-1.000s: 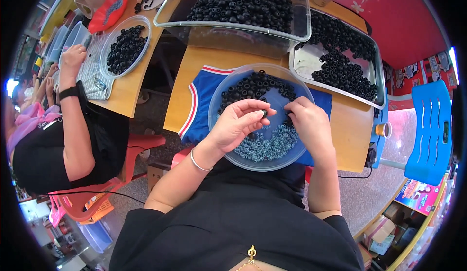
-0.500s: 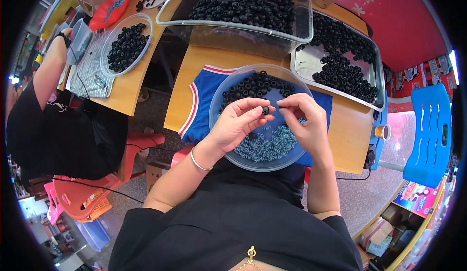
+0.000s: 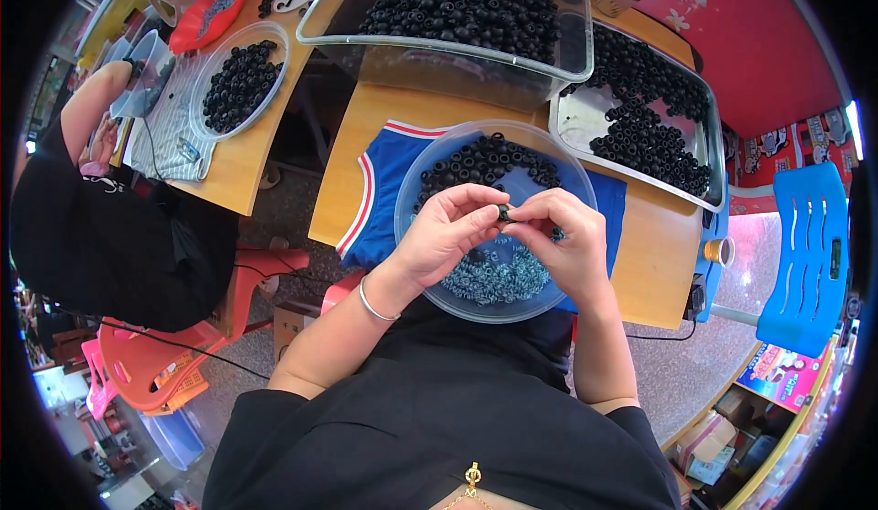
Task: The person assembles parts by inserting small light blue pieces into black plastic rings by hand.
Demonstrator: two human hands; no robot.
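Right now we pinch a small black ring (image 3: 503,211) between both hands, above the round clear bowl (image 3: 409,236). Our left hand (image 3: 448,231) grips it with thumb and fingertips, and our right hand (image 3: 560,240) closes on it from the other side, so both hold the same piece. We judge it is kept over the bowl so that anything dropped lands inside. Black rings (image 3: 485,162) fill the bowl's far half, grey-blue pieces (image 3: 498,277) the near half, kept apart. The ring is too small to tell which way its hole faces. Beyond, two clear trays (image 3: 576,62) hold more black rings on the table (image 3: 649,263).
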